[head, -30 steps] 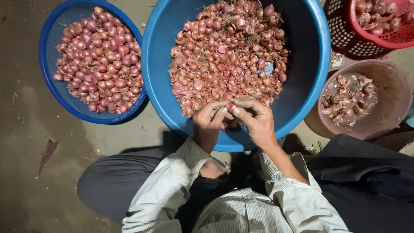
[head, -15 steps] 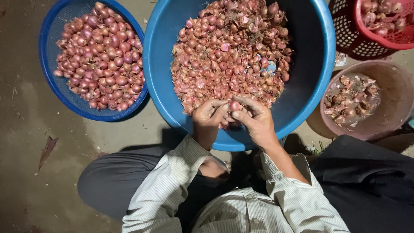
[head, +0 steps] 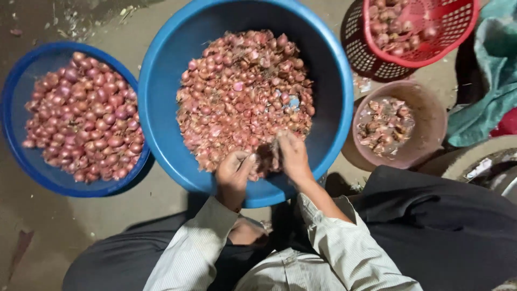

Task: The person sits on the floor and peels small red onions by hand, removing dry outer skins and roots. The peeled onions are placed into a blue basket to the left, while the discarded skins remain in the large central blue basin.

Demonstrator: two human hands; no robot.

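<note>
I'm sat on the floor with the big blue basin [head: 161, 108] pulled in against my knees so the shallot heap [head: 245, 97] is right under both hands; left hand [head: 232, 175] is curled shut on a shallot at the near rim; right hand [head: 293, 156] pinches something small beside it, can't tell what; smaller blue basin [head: 16, 102] of peeled ones sits left, brown scrap bowl [head: 433, 126] right, red basket [head: 458, 27] far right; tight either side, open floor only near left.

The large blue basin [head: 161, 97] is seen to be smooth, slightly glossy plastic, as is the smaller blue basin [head: 16, 102]. The shallots [head: 242, 97] are covered in dry, papery pink skins. The red basket [head: 458, 27] is perforated plastic. Striped woven cloth forms the sleeves [head: 344, 248]. The floor [head: 32, 237] looks rough and matt.
</note>
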